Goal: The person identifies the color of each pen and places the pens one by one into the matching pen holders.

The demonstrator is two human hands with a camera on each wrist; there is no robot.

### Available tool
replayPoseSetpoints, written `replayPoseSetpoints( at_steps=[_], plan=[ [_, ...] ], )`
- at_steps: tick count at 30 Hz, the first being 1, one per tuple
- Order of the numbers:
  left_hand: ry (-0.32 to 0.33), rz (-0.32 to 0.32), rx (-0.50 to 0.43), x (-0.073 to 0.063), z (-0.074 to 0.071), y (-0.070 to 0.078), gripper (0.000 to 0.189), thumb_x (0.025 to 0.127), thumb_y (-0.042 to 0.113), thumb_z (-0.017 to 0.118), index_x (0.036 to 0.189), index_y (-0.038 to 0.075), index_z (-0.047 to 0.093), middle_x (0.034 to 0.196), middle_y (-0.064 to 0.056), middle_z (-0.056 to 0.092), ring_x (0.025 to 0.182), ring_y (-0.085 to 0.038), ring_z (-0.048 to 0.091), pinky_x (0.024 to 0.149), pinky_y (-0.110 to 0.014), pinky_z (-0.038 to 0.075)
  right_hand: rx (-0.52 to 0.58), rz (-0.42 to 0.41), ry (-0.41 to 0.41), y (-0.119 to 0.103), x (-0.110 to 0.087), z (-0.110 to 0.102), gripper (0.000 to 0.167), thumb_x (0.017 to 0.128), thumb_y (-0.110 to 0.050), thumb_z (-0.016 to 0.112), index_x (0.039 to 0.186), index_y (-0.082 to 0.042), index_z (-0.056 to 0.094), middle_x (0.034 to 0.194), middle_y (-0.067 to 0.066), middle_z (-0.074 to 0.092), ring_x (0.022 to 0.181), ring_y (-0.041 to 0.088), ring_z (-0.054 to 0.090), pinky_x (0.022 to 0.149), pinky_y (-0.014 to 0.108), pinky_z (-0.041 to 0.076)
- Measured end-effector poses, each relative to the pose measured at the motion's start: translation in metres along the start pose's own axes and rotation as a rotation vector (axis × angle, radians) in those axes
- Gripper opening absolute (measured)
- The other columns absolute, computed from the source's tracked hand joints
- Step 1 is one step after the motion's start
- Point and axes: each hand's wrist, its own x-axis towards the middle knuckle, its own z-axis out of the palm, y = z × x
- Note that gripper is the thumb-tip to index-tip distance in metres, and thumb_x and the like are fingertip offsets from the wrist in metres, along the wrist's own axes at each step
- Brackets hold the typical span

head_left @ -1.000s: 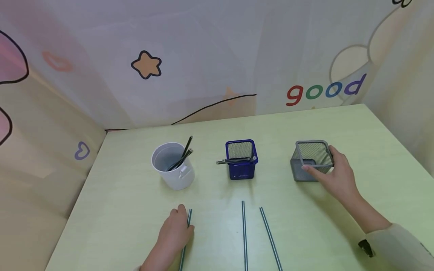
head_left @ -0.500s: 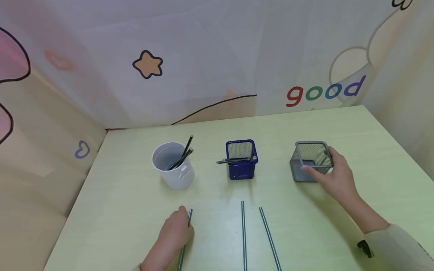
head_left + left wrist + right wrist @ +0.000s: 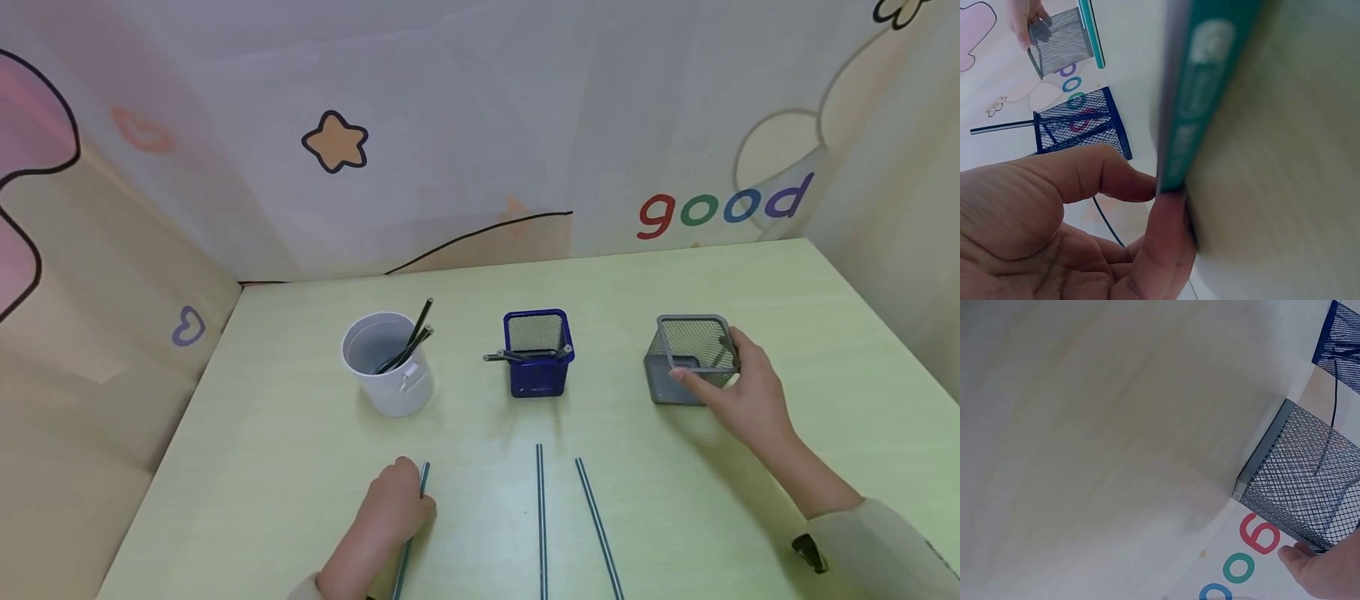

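Green stick (image 3: 1210, 81) is pinched by left fingers (image 3: 1166, 244); right fingers (image 3: 742, 340) hold basket (image 3: 1297, 475).

Cartoon-printed sheets (image 3: 465, 117) behind and beside the table (image 3: 262, 433) suggest a booth.

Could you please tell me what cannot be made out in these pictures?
Print on the held pencil: blurred, left wrist view.
Near ends of the middle pencil and rightmost pencil: cut off by the bottom edge, head view.
Lower ends of the pencils in the white cup: hidden by its near wall, head view.
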Motion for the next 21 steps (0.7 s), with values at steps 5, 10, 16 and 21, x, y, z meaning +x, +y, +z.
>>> replayPoseSetpoints(
  at_steps=[5, 10, 16, 21],
  plan=[
    [0.003, 0.002, 0.001, 0.0016, 0.0013, -0.0012, 0.015, 0.073, 0.001, 0.059, 0.076, 0.0, 0.044, 0.07, -0.01, 0.043, 0.06, -0.023, 0.041, 0.051, -0.029, 0.035, -0.008, -0.017, 0.002, 0.0015, 0.0011, 0.0003, 0.093, 0.084, -0.037, 0.07, 0.146, 0.01, 0.019, 0.132, 0.038, 0.037, 0.114, 0.049, 0.041, 0.087, 0.063, 0.038],
    [0.02, 0.012, 0.013, 0.0047, 0.0024, 0.0004, 0.014, 0.072, 0.001, 0.057, 0.074, 0.001, 0.044, 0.068, -0.009, 0.041, 0.057, -0.021, 0.038, 0.048, -0.027, 0.032, 0.014, -0.015, -0.007, 0.0023, 0.0039, -0.0004, 0.094, 0.085, -0.036, 0.07, 0.147, 0.01, 0.016, 0.133, 0.038, 0.036, 0.119, 0.052, 0.039, 0.092, 0.067, 0.036],
    [0.016, -0.012, -0.007, 0.0011, 0.0025, 0.0037, 0.013, 0.071, 0.002, 0.056, 0.072, 0.001, 0.043, 0.067, -0.008, 0.04, 0.055, -0.019, 0.037, 0.045, -0.026, 0.03, 0.027, -0.014, -0.014, 0.0011, 0.0017, -0.0007, 0.093, 0.085, -0.035, 0.07, 0.146, 0.01, 0.017, 0.131, 0.038, 0.037, 0.12, 0.053, 0.039, 0.092, 0.067, 0.036],
    [0.054, -0.04, -0.023, 0.0002, 0.0035, 0.0041, 0.016, 0.071, 0.007, 0.055, 0.078, 0.001, 0.043, 0.065, -0.007, 0.043, 0.053, -0.021, 0.041, 0.044, -0.027, 0.031, 0.01, -0.022, -0.014, -0.0003, 0.0002, -0.0009, 0.092, 0.085, -0.036, 0.07, 0.146, 0.01, 0.018, 0.131, 0.038, 0.038, 0.118, 0.052, 0.04, 0.089, 0.067, 0.037]
  ],
)
